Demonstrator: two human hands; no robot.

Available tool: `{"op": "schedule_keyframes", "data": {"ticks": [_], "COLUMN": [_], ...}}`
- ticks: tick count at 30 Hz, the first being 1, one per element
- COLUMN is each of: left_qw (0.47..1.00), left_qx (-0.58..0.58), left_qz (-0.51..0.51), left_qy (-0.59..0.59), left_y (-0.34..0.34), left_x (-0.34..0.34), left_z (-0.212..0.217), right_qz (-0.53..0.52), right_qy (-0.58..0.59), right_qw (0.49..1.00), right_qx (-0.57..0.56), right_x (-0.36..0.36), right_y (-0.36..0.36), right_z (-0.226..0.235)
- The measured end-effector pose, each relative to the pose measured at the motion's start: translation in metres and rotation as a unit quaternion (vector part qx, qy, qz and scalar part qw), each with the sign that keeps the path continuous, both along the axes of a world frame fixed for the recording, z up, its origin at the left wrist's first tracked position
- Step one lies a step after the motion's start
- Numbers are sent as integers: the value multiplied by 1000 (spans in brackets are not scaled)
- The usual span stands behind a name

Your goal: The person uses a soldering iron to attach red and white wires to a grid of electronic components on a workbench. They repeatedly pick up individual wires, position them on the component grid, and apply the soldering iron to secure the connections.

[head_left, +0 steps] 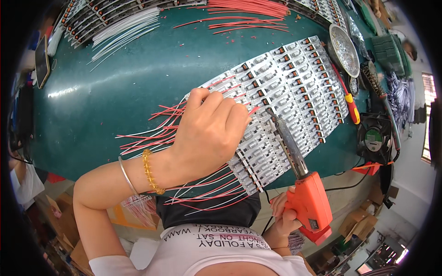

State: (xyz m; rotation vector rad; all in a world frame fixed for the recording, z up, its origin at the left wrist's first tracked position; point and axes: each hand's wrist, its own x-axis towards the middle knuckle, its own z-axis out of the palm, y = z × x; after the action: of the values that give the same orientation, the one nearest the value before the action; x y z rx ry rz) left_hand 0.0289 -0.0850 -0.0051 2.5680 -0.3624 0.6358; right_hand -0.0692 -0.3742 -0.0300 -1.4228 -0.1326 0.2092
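Note:
My right hand [284,215] is wrapped round the grip of an orange soldering gun [309,202]. Its dark metal barrel slants up and left, and the tip rests near a panel of small white and silver parts [299,87] on the table. Above the same panel my left hand [212,122] is closed, its fingers pinched at a red wire [253,110] just left of the gun's tip. The fingertips are partly hidden behind the knuckles. Red and white wires [138,140] trail from the panel's left side, passing under my left wrist and over the near table edge.
Loose white wires [126,34] and red wires [248,9] lie at the far side beside more panels [87,20]. At the right are a metal bowl [344,50], a red-yellow screwdriver [352,108], a coiled iron stand [369,73] and a black fan [375,138]. A phone [43,62] stands far left.

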Motion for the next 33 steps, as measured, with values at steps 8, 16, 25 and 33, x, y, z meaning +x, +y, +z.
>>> {"op": "schedule_keyframes", "data": {"ticks": [8,16,25,33], "left_qw": [1000,991,996,995], "left_qx": [-18,-121,-66,-78], "left_qz": [-7,-32,-34,-33], "left_qy": [-6,35,43,46], "left_y": [1,2,-8,-8], "left_x": [1,0,-1,0], "left_z": [2,26,15,14], "right_qz": [-88,-93,-24,21], "right_qy": [-35,-17,24,1], "right_qw": [991,990,984,970], "right_qx": [-97,-110,-176,-241], "right_x": [12,13,-1,6], "right_y": [27,27,-5,-13], "right_z": [13,33,18,17]}}
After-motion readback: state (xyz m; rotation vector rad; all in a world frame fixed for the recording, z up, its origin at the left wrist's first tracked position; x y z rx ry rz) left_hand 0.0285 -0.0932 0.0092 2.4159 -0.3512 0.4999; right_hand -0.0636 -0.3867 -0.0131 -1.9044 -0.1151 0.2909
